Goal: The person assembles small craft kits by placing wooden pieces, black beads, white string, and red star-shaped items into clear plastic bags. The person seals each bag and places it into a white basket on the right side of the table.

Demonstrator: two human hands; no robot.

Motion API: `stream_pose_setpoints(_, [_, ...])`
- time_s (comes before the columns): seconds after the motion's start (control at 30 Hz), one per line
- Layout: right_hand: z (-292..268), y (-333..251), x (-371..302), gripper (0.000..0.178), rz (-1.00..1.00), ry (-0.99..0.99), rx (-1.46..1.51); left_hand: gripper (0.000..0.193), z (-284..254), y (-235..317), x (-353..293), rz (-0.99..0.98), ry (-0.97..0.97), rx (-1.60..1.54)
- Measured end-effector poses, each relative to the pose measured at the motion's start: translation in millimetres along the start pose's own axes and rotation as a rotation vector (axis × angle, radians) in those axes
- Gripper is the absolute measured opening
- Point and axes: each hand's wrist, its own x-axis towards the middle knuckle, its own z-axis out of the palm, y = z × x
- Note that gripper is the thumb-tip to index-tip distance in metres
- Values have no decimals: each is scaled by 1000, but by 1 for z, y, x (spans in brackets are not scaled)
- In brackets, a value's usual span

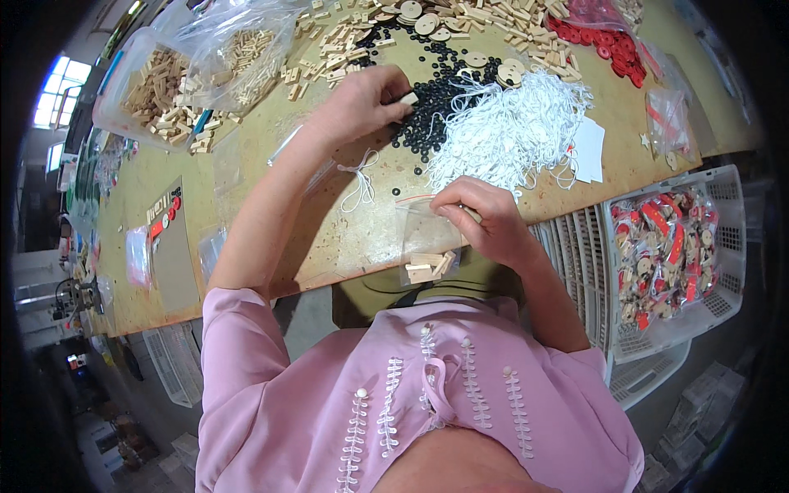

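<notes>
My left hand [366,100] reaches to the edge of a heap of small black rings [431,115]. Its thumb and fingers pinch a small pale wooden block [408,99]. Close to my body, my right hand [485,215] is closed on the upper edge of a clear zip bag [417,226], which hangs at the table's front edge. Several wooden blocks [429,267] lie in the bottom of the bag. Between my hands and to the right is a tangled pile of white cords [514,127]. A looped cord bundle [359,182] lies apart on the table.
At the far left stands a plastic bin [111,115] of wooden pieces. Wooden blocks and round discs [426,23] spread across the back, with red rings [604,48] at the right. A white basket [731,246] with filled bags stands beside the table's right front.
</notes>
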Motion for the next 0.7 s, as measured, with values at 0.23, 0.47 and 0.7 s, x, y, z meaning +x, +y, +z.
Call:
stream_pose_setpoints(0.23, [1, 1, 0, 7, 7, 17, -24, 15, -14, -26, 13, -55, 49, -251])
stream_pose_setpoints(0.47, [3, 1, 2, 6, -6, 18, -27, 35, -22, -47, 17, -18, 387, 178])
stream_pose_setpoints(0.7, [1, 1, 2, 5, -8, 6, -17, 46, 15, -8, 23, 212, 1, 97])
